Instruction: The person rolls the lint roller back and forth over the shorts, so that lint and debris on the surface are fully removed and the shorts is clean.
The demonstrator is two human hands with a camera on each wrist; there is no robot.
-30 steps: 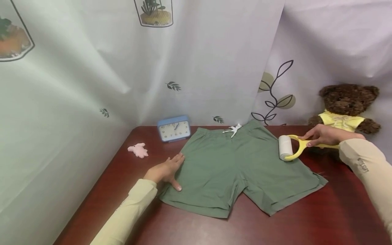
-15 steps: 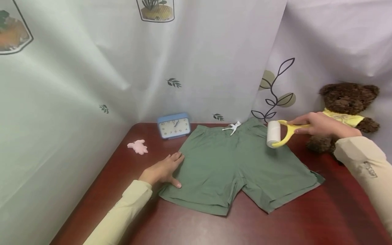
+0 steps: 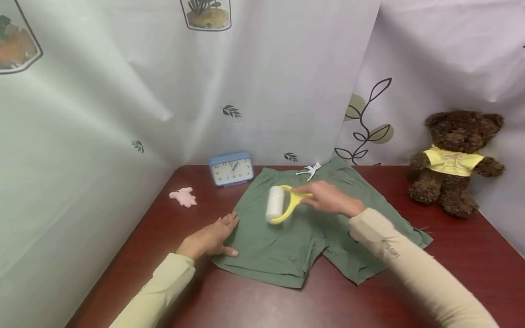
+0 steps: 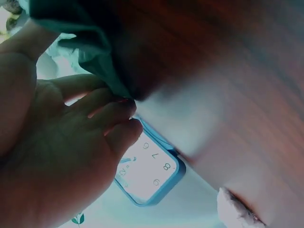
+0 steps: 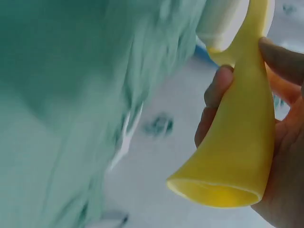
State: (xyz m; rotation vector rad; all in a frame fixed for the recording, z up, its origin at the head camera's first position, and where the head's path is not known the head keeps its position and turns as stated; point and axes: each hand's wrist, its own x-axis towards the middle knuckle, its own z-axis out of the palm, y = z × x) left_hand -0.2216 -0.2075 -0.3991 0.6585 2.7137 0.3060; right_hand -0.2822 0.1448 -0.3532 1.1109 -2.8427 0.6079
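Observation:
Green shorts (image 3: 262,246) with a white drawstring (image 3: 312,170) lie spread on the table. At their left edge rests my left hand (image 3: 211,237), fingers extended and thumb on the cloth. In the left wrist view the fingertips of this hand (image 4: 71,123) meet the fabric's edge. My right hand (image 3: 328,197) grips the yellow handle of a lint roller (image 3: 275,203), whose white roll overlaps the left leg of the shorts in the head view. The right wrist view shows the flared, hollow end of the handle (image 5: 237,137) between fingers and thumb.
A blue alarm clock (image 3: 232,169) stands behind the shorts on the left, with a small pink plush toy (image 3: 183,197) nearby. A brown teddy bear (image 3: 455,159) in a yellow top sits at the back right. Printed curtains (image 3: 279,82) hang behind the dark red table (image 3: 238,305).
My right hand has carried the lint roller leftward from the right leg of the shorts to the left one. The left hand has shifted slightly toward the lower left.

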